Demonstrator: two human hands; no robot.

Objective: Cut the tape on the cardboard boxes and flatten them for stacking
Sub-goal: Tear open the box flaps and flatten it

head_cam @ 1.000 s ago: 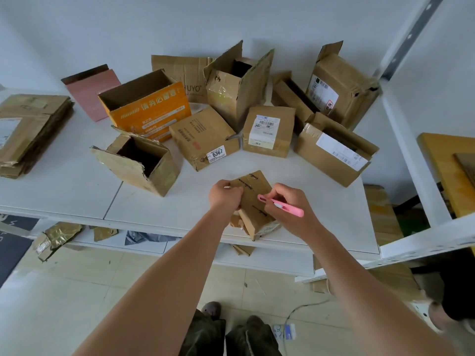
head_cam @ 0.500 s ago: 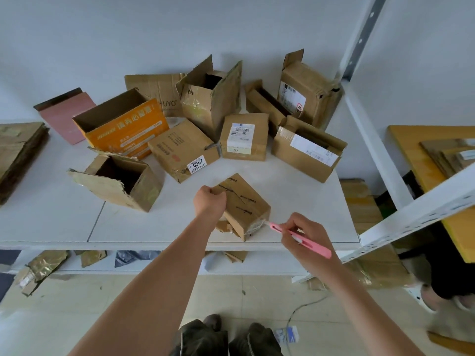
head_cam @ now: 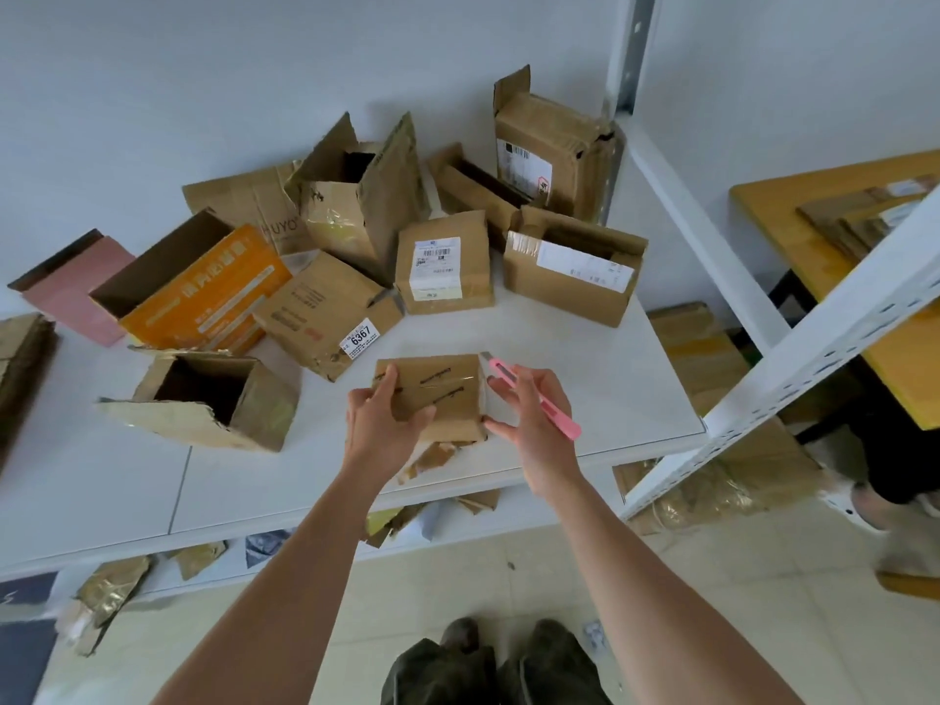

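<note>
A small taped cardboard box sits near the front edge of the white table. My left hand grips its left side, fingers over the top and thumb at the front. My right hand holds a pink utility knife between thumb and fingers, blade end pointing up by the box's far right corner, while its lower fingers touch the box's right side. Torn cardboard scraps lie under the box's front.
Several other boxes crowd the back of the table: an orange open box, a box labelled 6367, a torn open box, a tall open box. Flattened cardboard lies at far left. A white shelf frame stands right.
The box has been turned square to me and set flat. My right hand came back up from the table edge to the box's right side with the knife. The camera tilted.
</note>
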